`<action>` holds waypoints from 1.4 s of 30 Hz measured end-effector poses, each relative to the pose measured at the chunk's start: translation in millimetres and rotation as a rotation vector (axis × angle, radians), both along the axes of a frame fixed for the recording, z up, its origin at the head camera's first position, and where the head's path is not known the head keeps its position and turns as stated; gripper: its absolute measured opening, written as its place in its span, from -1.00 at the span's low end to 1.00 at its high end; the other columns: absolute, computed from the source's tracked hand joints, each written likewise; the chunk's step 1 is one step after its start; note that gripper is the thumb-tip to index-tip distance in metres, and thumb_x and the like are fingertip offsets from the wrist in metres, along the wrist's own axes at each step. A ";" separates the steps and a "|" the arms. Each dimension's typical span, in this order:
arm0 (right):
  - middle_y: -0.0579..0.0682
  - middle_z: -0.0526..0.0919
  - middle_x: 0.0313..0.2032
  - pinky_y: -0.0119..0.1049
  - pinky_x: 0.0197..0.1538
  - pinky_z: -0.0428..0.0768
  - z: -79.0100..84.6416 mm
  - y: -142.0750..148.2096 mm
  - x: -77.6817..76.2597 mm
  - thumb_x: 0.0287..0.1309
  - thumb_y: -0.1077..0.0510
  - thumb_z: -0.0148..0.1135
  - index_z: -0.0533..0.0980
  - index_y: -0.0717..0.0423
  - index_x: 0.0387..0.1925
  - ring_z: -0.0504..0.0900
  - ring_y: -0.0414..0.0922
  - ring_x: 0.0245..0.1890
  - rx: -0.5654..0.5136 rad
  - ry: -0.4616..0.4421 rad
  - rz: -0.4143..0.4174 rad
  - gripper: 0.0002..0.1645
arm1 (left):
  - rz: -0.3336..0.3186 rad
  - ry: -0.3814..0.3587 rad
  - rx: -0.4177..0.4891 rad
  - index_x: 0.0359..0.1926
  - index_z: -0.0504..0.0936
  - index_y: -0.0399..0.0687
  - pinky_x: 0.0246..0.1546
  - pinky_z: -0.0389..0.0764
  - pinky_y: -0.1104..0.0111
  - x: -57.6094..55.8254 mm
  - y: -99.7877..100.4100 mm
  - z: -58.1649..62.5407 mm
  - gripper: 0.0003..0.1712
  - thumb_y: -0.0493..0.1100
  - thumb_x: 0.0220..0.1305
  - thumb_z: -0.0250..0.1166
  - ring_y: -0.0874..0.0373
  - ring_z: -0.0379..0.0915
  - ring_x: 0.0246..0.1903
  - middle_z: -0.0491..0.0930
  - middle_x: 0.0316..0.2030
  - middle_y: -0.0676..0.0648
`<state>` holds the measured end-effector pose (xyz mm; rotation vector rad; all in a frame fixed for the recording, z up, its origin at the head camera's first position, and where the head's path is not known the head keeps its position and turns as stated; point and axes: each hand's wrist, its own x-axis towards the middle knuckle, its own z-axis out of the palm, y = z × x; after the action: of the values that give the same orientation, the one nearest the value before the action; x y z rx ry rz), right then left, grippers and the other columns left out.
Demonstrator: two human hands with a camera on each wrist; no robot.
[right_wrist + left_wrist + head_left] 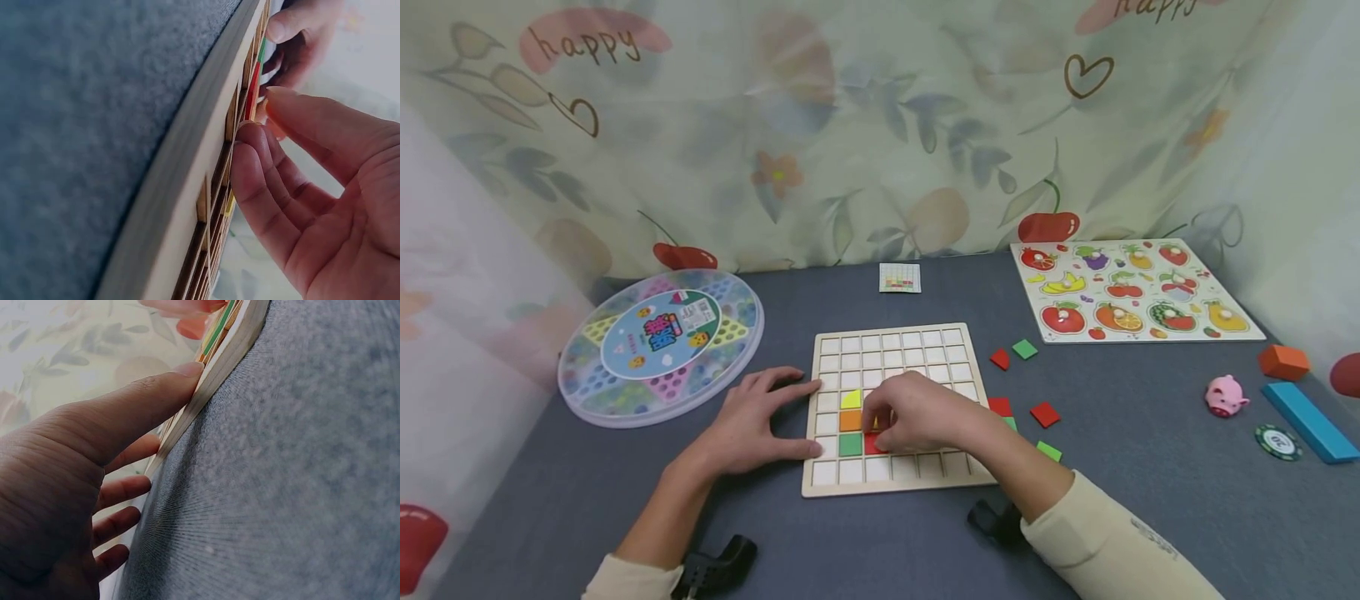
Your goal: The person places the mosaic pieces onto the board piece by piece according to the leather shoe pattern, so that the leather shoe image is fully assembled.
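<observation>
My left hand (747, 423) rests at the left edge of the wooden grid board (917, 482), thumb and forefinger spread along its rim. In the left wrist view the thumb (144, 403) lies straight on that rim. Over the grid, my right hand (917, 414) pinches a small orange tile (257, 111), mostly hidden by the fingers. Just below those fingertips a red tile (872, 443) sits in its cell. To its left are a green tile (850, 444), an orange one (850, 420) and a yellow piece (851, 400), stacked in one column.
Loose red tiles (1045, 414) and green tiles (1025, 349) lie right of the board. A pattern card (899, 278) is behind it. A round game box (748, 333) stands left. Farther right are a fruit puzzle (1138, 292), pink pig (1226, 396), chip (1277, 442) and blocks (1311, 422).
</observation>
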<state>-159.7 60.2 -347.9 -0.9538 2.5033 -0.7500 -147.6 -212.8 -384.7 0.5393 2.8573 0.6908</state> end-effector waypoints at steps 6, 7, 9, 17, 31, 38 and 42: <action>-0.19 0.69 -0.33 -0.32 -0.15 0.58 3.5 12.8 4.0 0.14 0.28 0.42 0.74 -0.03 -0.26 0.60 -0.25 -0.31 -0.076 -0.006 0.006 -0.84 | 0.009 -0.013 -0.007 0.48 0.46 0.30 0.37 0.10 -0.33 0.5 0.2 1.8 -0.01 0.45 0.04 0.48 -0.23 0.03 0.47 0.27 0.48 -0.13; -0.19 0.70 -0.31 -0.32 -0.14 0.58 5.2 15.4 4.9 0.14 0.27 0.42 0.74 -0.02 -0.24 0.61 -0.25 -0.30 -0.087 -0.003 0.004 -0.84 | 0.009 -0.013 -0.008 0.48 0.45 0.30 0.37 0.10 -0.33 0.5 0.2 1.9 -0.01 0.45 0.04 0.48 -0.23 0.03 0.47 0.27 0.48 -0.13; -0.18 0.71 -0.28 -0.34 -0.14 0.59 8.2 21.8 6.4 0.16 0.26 0.43 0.74 -0.01 -0.22 0.62 -0.26 -0.29 -0.106 -0.001 -0.008 -0.85 | 0.009 -0.013 -0.007 0.48 0.46 0.30 0.37 0.09 -0.33 0.3 0.4 2.0 -0.01 0.45 0.05 0.48 -0.24 0.03 0.47 0.27 0.48 -0.13; -0.11 0.74 -0.20 -0.32 -0.13 0.61 17.9 58.9 11.4 0.20 0.24 0.43 0.73 0.01 -0.17 0.64 -0.26 -0.26 -0.119 -0.028 -0.099 -0.84 | 0.004 -0.018 -0.011 0.48 0.45 0.30 0.37 0.09 -0.33 -0.1 0.5 1.1 -0.01 0.45 0.05 0.48 -0.24 0.03 0.47 0.26 0.48 -0.13; -0.10 0.73 -0.20 -0.28 -0.19 0.63 25.8 116.8 15.7 0.19 0.21 0.45 0.72 0.00 -0.14 0.64 -0.20 -0.24 -0.101 -0.015 -0.204 -0.81 | -0.001 -0.012 -0.006 0.48 0.45 0.30 0.36 0.10 -0.35 0.4 0.2 1.5 0.00 0.46 0.05 0.48 -0.25 0.04 0.46 0.27 0.48 -0.13; -0.11 0.71 -0.24 -0.25 -0.22 0.59 17.7 129.1 11.7 0.17 0.22 0.47 0.71 0.02 -0.12 0.59 -0.17 -0.30 -0.023 -0.025 -0.269 -0.78 | 0.000 -0.010 -0.006 0.48 0.45 0.29 0.37 0.09 -0.35 0.3 0.9 1.9 0.00 0.45 0.05 0.48 -0.26 0.03 0.47 0.27 0.48 -0.14; -0.06 0.72 -0.20 -0.27 -0.23 0.57 10.4 132.0 7.5 0.14 0.26 0.48 0.71 0.08 -0.10 0.56 -0.19 -0.35 0.049 0.031 -0.277 -0.75 | 0.001 -0.010 -0.005 0.48 0.45 0.29 0.36 0.08 -0.35 0.4 0.7 1.5 -0.01 0.45 0.05 0.48 -0.25 0.03 0.47 0.27 0.48 -0.14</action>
<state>-152.2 192.2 -337.5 -0.6125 2.7008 -0.7544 -147.1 -212.1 -383.2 0.5322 2.8496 0.6840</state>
